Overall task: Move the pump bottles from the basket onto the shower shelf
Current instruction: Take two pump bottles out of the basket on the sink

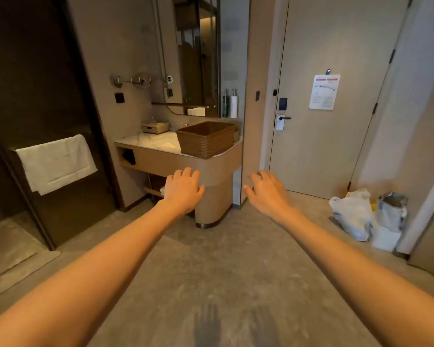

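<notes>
A brown woven basket (206, 140) stands on the right end of the vanity counter (148, 141); its inside is hidden from here. Two pump bottles stand against the wall behind it, a dark green bottle (225, 104) and a white bottle (234, 104). Both my arms reach forward, well short of the vanity. My left hand (183, 190) is open with fingers spread, below and left of the basket. My right hand (266, 187) is open too, fingers slightly curled, to the right of the vanity. Neither hand holds anything. The shower shelf is not visible.
A dark glass door (35, 96) with a white towel (57, 162) on its rail is at the left. A mirror (196, 56) hangs above the counter, a small box (155, 127) on it. The room door (331, 96) is at the right, bags (353, 214) on the floor beside it.
</notes>
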`<state>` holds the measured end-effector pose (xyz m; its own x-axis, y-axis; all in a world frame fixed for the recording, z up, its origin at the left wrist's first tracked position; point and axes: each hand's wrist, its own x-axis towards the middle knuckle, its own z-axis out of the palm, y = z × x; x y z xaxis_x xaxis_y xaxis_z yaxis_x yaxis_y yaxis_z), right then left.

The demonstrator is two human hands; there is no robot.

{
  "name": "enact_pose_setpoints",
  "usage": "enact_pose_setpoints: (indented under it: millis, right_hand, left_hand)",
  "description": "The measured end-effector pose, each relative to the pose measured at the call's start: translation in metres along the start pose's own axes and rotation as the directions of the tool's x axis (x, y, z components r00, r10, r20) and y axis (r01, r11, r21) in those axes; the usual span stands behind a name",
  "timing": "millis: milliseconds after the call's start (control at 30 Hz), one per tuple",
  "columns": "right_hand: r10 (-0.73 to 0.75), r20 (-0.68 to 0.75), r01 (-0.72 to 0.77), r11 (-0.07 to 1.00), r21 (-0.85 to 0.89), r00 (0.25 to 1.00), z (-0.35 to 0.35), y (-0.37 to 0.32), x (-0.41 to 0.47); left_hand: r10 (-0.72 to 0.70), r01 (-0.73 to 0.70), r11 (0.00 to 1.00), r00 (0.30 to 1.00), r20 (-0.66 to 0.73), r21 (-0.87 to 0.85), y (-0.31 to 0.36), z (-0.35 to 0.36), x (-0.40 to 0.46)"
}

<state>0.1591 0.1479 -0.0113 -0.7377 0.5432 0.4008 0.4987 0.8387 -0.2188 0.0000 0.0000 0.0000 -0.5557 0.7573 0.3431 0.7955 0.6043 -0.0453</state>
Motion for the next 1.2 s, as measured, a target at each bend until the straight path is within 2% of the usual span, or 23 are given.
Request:
enact_pose_setpoints:
  millis: [167,500,633,900,1000,1100,1200]
  right_hand:
    - [0.021,-0.022,-0.020,1.000,0.010,1.000,0.021,0.040,0.097]
    - [-0.017,0.179,0.011,0.999,0.037,0.984,0.153,0.066,0.218]
    - [-0.011,0.196,0.005,1.000,0.030,0.981,0.195,0.070,0.287]
    - [0.043,0.082,-0.043,0.999,0.000,0.996,0.240,0.069,0.449]
    - [0.080,0.159,-0.077,0.997,-0.029,0.984,0.275,0.076,0.481]
    - [0.119,0.194,-0.113,0.993,-0.042,0.974,0.305,0.087,0.521]
    - [0.104,0.170,-0.101,0.995,-0.028,0.980,0.328,0.097,0.580]
  left_hand:
    - [-0.061,0.062,0.997,0.998,0.012,-0.043,-0.002,0.032,0.092]
    - [-0.169,0.180,0.983,0.969,0.179,-0.044,-0.054,0.155,0.202]
    - [-0.151,0.156,0.987,0.980,0.129,-0.031,-0.091,0.183,0.270]
    - [-0.108,0.107,0.994,0.992,0.060,0.019,-0.165,0.212,0.426]
    - [-0.058,0.058,0.998,0.992,0.111,0.006,-0.174,0.244,0.466]
    - [-0.024,0.026,0.999,0.995,0.099,-0.026,-0.190,0.279,0.511]
    - [-0.028,0.032,0.996,0.998,0.048,-0.087,-0.205,0.305,0.569]
